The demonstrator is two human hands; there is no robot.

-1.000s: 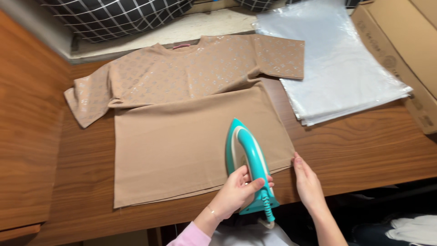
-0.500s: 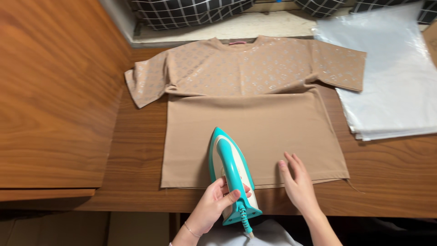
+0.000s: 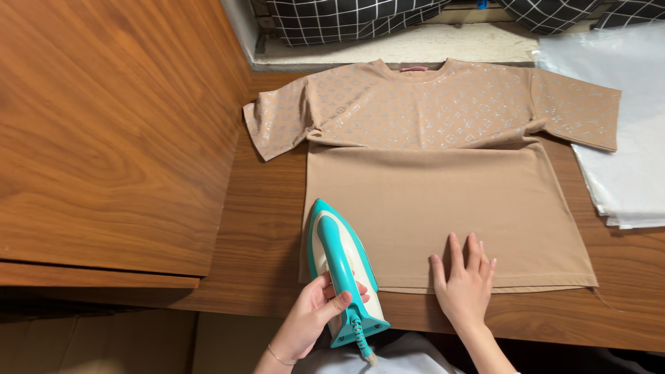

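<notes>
On a wooden counter (image 3: 263, 228), a tan T-shirt (image 3: 443, 194) lies flat, soft and light. The left hand (image 3: 315, 318) wraps its fingers around the teal iron (image 3: 343, 266) handle, heavy and hot-soled; the right hand (image 3: 465, 280) presses open-palmed on the hem beside it.

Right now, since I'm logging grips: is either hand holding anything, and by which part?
The left hand grips the teal iron by its handle. The right hand holds nothing, lying flat on the tan T-shirt.
</notes>
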